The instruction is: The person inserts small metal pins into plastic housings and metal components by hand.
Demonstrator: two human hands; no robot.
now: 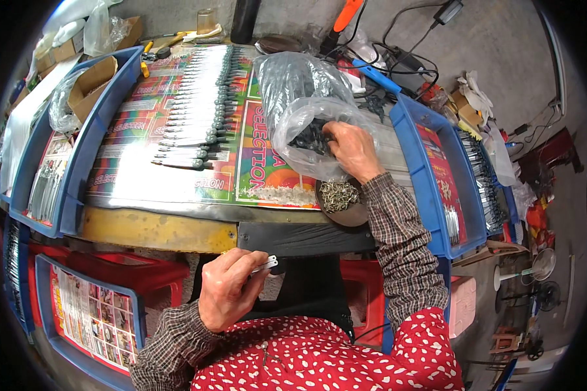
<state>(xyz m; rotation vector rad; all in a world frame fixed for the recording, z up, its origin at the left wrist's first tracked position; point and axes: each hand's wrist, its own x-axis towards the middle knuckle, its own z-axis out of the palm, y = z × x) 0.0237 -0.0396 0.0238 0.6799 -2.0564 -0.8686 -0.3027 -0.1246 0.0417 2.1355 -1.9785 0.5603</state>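
Note:
My left hand (pixel 231 287) is closed in front of the table edge, pinching silver metal strips (pixel 265 264) with small round holes at their ends. Most of their length is hidden in my fingers. My right hand (pixel 355 151) reaches into the mouth of a clear plastic bag (pixel 293 163) of small dark parts (pixel 312 138). Its fingers curl down among them; the tips are hidden, as is whatever they grip. Just below my right wrist, a round dish (pixel 350 217) holds many small brass-coloured pins (pixel 338 195).
A long row of slim silver tools with dark ends (pixel 199 111) lies on the printed sheet (pixel 127 156). A blue tray (pixel 85 150) stands left, another blue tray (pixel 466 215) right. Orange-handled and blue-handled tools (pixel 379 77) and black cables are at the back. Below left is a lower tray (pixel 137 313).

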